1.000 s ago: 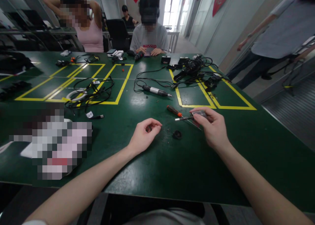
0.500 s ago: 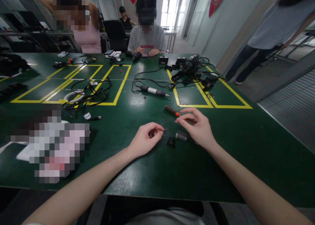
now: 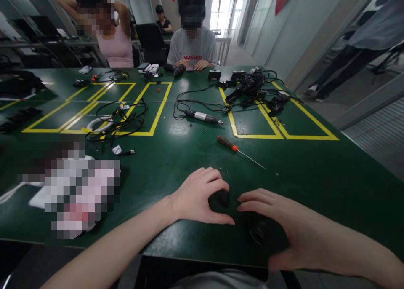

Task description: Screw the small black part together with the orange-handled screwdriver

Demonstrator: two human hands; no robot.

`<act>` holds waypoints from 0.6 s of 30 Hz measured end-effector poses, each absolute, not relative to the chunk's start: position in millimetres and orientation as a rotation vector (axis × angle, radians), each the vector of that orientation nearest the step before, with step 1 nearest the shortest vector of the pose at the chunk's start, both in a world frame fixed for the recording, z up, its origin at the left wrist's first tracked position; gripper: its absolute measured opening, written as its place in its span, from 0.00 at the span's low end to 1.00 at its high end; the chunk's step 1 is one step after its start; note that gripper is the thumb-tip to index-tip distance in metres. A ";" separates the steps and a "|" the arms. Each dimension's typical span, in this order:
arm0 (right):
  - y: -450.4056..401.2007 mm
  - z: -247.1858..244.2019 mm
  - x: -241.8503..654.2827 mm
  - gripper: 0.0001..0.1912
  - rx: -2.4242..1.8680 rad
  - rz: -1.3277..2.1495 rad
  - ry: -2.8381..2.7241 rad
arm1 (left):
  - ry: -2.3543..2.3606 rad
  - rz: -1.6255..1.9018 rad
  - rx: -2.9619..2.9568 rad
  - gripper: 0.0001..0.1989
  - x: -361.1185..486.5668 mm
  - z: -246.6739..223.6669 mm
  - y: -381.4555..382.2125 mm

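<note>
In the head view, the left hand (image 3: 197,198) is near the middle of the frame, a little low. It is half open, with the thumb well apart from the fingers, which curve beside a small black part (image 3: 224,196) on the green table (image 3: 176,242). I cannot tell if the fingertips touch this part. The right hand (image 3: 296,230) is at the lower right, also open and arched like a bridge. Below its palm there is a dark round piece (image 3: 259,233); it is in shadow and blurred, so perhaps it is lying on its side. I cannot tell if the hand has contact with it.

The screwdriver (image 3: 227,143), with brown and orange handle, lies right of the centre, above both hands in the picture, its shaft pointing down to the right. Farther up is a black and silver pen-shaped tool (image 3: 203,116) with a thin cord. At the upper right there is a heap of black cables (image 3: 251,84), and at the left are loose cables (image 3: 126,122). At the top centre, a person in a grey shirt (image 3: 193,49) sits behind the table.
</note>
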State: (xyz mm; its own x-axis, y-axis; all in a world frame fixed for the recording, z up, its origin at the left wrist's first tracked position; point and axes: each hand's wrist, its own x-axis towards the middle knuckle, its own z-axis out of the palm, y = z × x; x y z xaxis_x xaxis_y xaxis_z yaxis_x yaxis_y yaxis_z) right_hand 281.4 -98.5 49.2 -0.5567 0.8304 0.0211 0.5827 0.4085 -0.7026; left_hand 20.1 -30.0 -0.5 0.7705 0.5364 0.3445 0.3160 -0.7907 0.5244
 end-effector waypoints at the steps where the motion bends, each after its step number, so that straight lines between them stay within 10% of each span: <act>1: -107.4 41.9 285.8 0.33 -1.217 0.902 -2.353 | 0.652 0.672 2.522 0.26 20.2 -0.7 -30.9; 4: -118.1 22.9 299.5 0.16 -1.275 0.875 -2.335 | 0.685 0.634 2.532 0.24 21.7 -1.5 -32.3; 18: -66.4 42.6 285.1 0.14 -1.610 0.646 -2.508 | 0.821 0.783 2.382 0.12 19.9 -1.2 -23.6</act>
State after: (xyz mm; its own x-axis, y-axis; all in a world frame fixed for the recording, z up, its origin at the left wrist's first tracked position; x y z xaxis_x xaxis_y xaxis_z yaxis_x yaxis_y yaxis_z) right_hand 285.1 -66.4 42.6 -0.4393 0.8862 -0.1473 0.8471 0.3540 -0.3964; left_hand 19.9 -23.6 -1.2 0.6530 0.6701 0.3530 0.3839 -0.6946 0.6084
